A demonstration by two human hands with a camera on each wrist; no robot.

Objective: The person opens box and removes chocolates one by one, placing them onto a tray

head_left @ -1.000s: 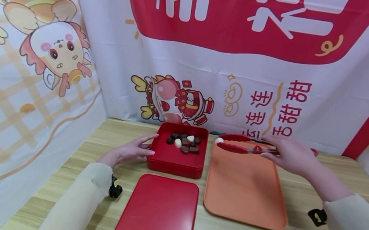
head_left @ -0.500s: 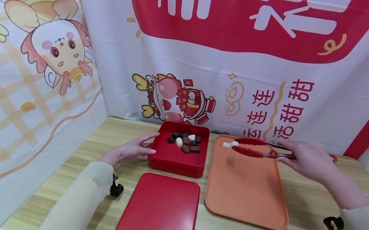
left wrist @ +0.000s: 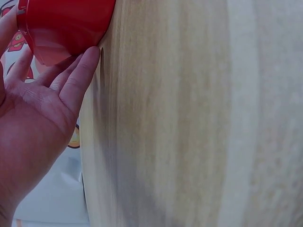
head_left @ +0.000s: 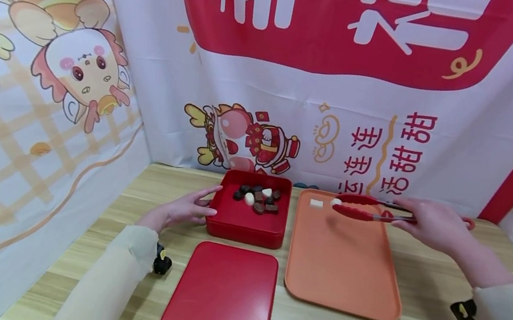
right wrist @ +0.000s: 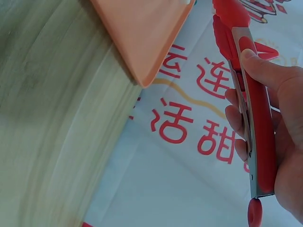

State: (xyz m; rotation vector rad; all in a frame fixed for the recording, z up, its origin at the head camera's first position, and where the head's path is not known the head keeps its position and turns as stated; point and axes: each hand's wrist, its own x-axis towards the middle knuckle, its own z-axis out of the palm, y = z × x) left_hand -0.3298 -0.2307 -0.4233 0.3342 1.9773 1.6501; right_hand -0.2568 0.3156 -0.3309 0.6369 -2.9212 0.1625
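Red-and-steel tongs (right wrist: pixel 260 127), gripped in right hand (head_left: pixel 434 226): shifted rightward along orange tray's (head_left: pixel 345 269) far edge, white piece (head_left: pixel 336 202) at tips; white block (head_left: pixel 316 203), far-left corner, now uncovered. Left hand (head_left: pixel 184 209), fingers extended, touching red box (head_left: pixel 243 236).

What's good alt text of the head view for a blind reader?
The right hand holds red tongs, a round white piece at their tips, over an orange tray bearing a white block. The left hand touches an open red box of brown and white chocolates; a red lid lies nearer.
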